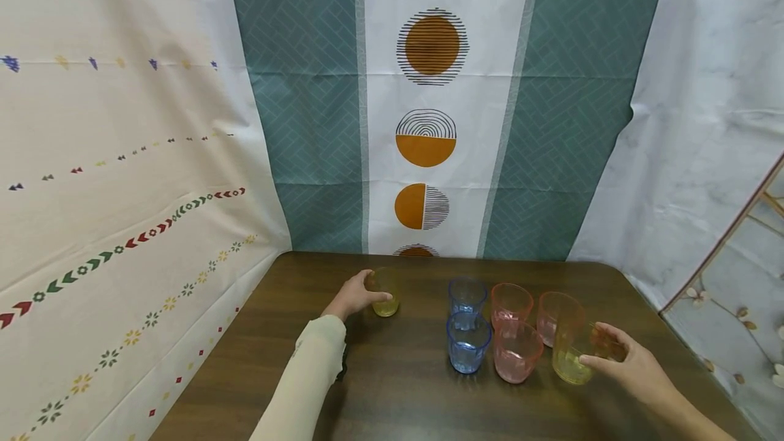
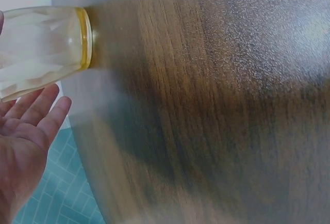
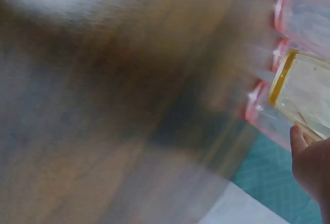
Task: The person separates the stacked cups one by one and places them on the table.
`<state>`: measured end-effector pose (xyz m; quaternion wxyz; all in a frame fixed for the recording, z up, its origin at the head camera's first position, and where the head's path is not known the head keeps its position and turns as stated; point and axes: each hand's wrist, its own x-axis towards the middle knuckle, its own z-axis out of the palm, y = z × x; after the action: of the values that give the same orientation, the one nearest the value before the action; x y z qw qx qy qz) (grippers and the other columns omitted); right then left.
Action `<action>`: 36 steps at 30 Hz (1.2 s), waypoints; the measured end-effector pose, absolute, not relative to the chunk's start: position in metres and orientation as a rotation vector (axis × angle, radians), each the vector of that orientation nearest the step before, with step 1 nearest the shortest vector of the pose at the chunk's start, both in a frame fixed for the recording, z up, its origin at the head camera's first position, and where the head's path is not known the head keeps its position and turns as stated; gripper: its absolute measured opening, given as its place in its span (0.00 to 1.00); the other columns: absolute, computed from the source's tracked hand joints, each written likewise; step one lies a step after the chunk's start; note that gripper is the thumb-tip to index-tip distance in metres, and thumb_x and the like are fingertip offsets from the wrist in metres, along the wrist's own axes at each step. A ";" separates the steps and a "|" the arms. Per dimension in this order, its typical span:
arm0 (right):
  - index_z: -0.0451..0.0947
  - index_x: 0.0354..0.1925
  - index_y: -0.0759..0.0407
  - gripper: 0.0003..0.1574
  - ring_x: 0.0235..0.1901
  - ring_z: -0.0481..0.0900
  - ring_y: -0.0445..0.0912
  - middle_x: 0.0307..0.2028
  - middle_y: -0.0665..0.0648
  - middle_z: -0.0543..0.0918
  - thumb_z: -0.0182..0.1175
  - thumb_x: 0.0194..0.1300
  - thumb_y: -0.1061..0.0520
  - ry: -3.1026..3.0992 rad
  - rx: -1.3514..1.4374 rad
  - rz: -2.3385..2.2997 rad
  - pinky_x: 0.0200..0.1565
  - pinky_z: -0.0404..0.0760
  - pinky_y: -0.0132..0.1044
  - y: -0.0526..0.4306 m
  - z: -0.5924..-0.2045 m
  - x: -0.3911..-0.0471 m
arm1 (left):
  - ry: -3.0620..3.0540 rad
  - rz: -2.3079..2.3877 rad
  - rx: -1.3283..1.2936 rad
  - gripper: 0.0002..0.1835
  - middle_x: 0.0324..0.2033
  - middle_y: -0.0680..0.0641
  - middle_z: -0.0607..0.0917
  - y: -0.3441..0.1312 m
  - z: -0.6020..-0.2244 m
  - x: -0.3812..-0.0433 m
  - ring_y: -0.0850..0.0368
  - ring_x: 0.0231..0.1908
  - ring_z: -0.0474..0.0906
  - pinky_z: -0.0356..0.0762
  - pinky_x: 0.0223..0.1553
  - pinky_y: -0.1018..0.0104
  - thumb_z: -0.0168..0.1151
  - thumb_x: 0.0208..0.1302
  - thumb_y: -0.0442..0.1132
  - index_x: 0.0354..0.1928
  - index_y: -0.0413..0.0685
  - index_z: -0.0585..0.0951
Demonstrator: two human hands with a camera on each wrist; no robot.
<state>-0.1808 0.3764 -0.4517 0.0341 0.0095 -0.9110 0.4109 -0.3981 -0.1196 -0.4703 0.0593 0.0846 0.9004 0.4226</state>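
Observation:
My left hand (image 1: 361, 293) has its thumb and fingers around the rim of a clear yellow glass (image 1: 386, 307) at the table's back left. In the left wrist view that glass (image 2: 46, 48) has its amber base at the wood, and several fingers lie below its side. At the right, my right hand (image 1: 625, 356) grips a second yellow glass (image 1: 571, 363) between thumb and fingers. The right wrist view has this glass (image 3: 307, 87) overlapping the pink ones behind it. Nearest to it are a front pink glass (image 1: 517, 363) and a back right pink glass (image 1: 547, 332).
A front blue glass (image 1: 468, 352) and a back blue glass (image 1: 467, 295) stand left of the pink ones. Another pink glass (image 1: 511, 299) is in the back row. The brown wooden table (image 1: 245, 373) meets hanging cloths (image 1: 312, 175) at its back and sides.

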 end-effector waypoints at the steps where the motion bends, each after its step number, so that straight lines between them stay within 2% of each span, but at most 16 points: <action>1: 0.46 0.73 0.74 0.52 0.62 0.65 0.74 0.66 0.81 0.62 0.62 0.70 0.47 -2.805 0.013 1.280 0.52 0.77 0.61 0.376 -0.455 -0.180 | 2.725 1.280 0.257 0.50 0.66 0.39 0.71 -0.120 -0.471 -0.398 0.38 0.68 0.63 0.65 0.63 0.37 0.74 0.55 0.57 0.73 0.44 0.62; 7: 0.45 0.73 0.74 0.53 0.63 0.63 0.76 0.66 0.81 0.61 0.63 0.69 0.47 -2.809 -0.004 1.311 0.54 0.75 0.63 0.377 -0.468 -0.181 | 2.722 1.288 0.260 0.51 0.67 0.39 0.70 -0.120 -0.471 -0.398 0.37 0.68 0.63 0.65 0.63 0.37 0.74 0.53 0.59 0.73 0.45 0.62; 14: 0.47 0.71 0.78 0.55 0.62 0.64 0.76 0.65 0.83 0.61 0.66 0.66 0.48 -2.813 0.041 1.273 0.54 0.78 0.53 0.375 -0.480 -0.184 | 2.710 1.301 0.268 0.51 0.66 0.39 0.71 -0.118 -0.472 -0.398 0.37 0.67 0.64 0.65 0.62 0.37 0.74 0.53 0.59 0.73 0.45 0.62; 25: 0.49 0.69 0.79 0.56 0.60 0.69 0.73 0.62 0.81 0.65 0.69 0.63 0.50 -2.784 0.078 1.240 0.55 0.76 0.51 0.374 -0.485 -0.188 | 2.723 1.285 0.273 0.53 0.64 0.40 0.73 -0.119 -0.473 -0.399 0.39 0.66 0.65 0.66 0.63 0.39 0.74 0.51 0.62 0.73 0.45 0.62; 31: 0.48 0.70 0.79 0.57 0.62 0.66 0.74 0.63 0.81 0.65 0.70 0.62 0.49 -2.781 0.075 1.269 0.57 0.75 0.51 0.372 -0.484 -0.188 | 2.732 1.299 0.277 0.50 0.65 0.40 0.73 -0.119 -0.470 -0.398 0.39 0.66 0.66 0.66 0.62 0.39 0.75 0.53 0.58 0.73 0.45 0.63; 36: 0.48 0.70 0.78 0.58 0.62 0.66 0.73 0.64 0.81 0.65 0.70 0.62 0.47 -2.781 0.055 1.273 0.57 0.75 0.50 0.373 -0.484 -0.187 | 2.719 1.359 0.275 0.51 0.68 0.39 0.68 -0.114 -0.459 -0.395 0.39 0.67 0.63 0.64 0.64 0.39 0.75 0.53 0.57 0.73 0.45 0.62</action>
<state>-0.1875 0.3728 -0.4838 0.0411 0.0181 -0.9083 0.4158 -0.3953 -0.1142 -0.4590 0.0447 0.0901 0.8900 0.4448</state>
